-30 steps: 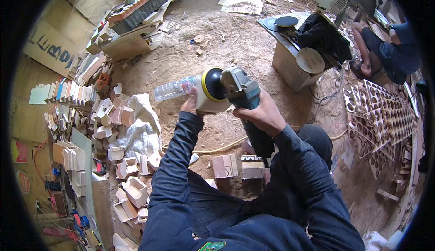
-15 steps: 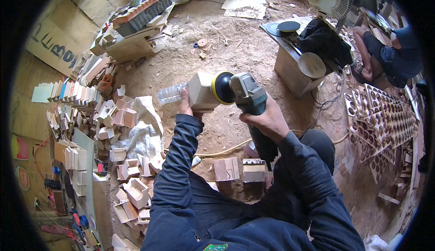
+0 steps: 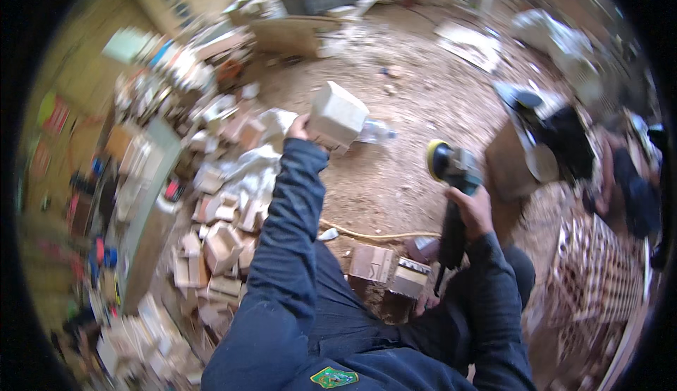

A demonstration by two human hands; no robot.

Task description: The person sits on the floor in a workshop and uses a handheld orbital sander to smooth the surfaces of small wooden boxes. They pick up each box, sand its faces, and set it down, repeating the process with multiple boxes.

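My left hand (image 3: 302, 127) grips a pale wooden box (image 3: 340, 114) with angled corners, holding it up over the dusty floor. Its fingers are partly hidden behind the box. My right hand (image 3: 474, 208) is wrapped round a handheld power sander (image 3: 460, 172) with a yellow-edged round pad. The pad faces left and is apart from the box. A clear plastic bottle (image 3: 377, 131) shows just right of the box, on the floor beyond it. The picture is smeared by motion.
Several wooden pieces (image 3: 222, 243) lie heaped at left beside a white sack (image 3: 254, 172). Two wooden blocks (image 3: 371, 263) sit near my knees. A yellow cord (image 3: 374, 236) crosses the floor. At right are a box-like stand (image 3: 511, 158), a perforated sheet stack (image 3: 596, 271) and another person (image 3: 627, 186).
The sander's pad has come off the box. My left hand has raised and turned the box, while my right hand has moved right with the sander. The whole view has swung left.
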